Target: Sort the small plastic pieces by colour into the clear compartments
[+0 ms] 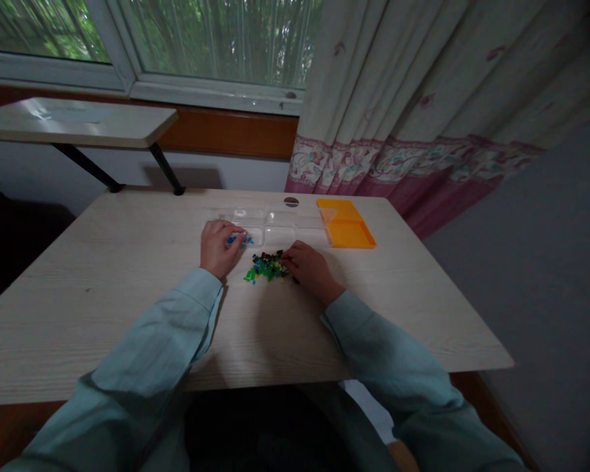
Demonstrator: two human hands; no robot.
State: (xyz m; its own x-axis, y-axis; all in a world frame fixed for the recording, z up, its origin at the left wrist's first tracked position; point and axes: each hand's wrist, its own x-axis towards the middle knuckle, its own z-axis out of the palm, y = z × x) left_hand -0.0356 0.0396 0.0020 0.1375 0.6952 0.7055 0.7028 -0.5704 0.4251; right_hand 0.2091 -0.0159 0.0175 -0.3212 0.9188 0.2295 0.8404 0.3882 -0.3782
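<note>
A pile of small toy bricks (268, 266), mostly green with dark, blue and yellow ones, lies loose on the table. My right hand (313, 267) is at the pile's right side, fingers bent and drawn together at the bricks; whatever they pinch is too small to make out. Behind the pile stands a clear compartment tray (281, 235). Blue bricks (240, 240) lie in its front left compartment. My left hand (219, 248) is over that compartment, its thumb and fingers closed together beside the blue bricks and partly hiding them. Anything between those fingertips is hidden.
An orange two-part tray (353, 224) sits against the clear tray's right end. A raised shelf (103, 124) on black legs stands at the table's back left. Behind are a window (216, 46) and a curtain (398, 105). A round dark spot (292, 202) marks the table's back.
</note>
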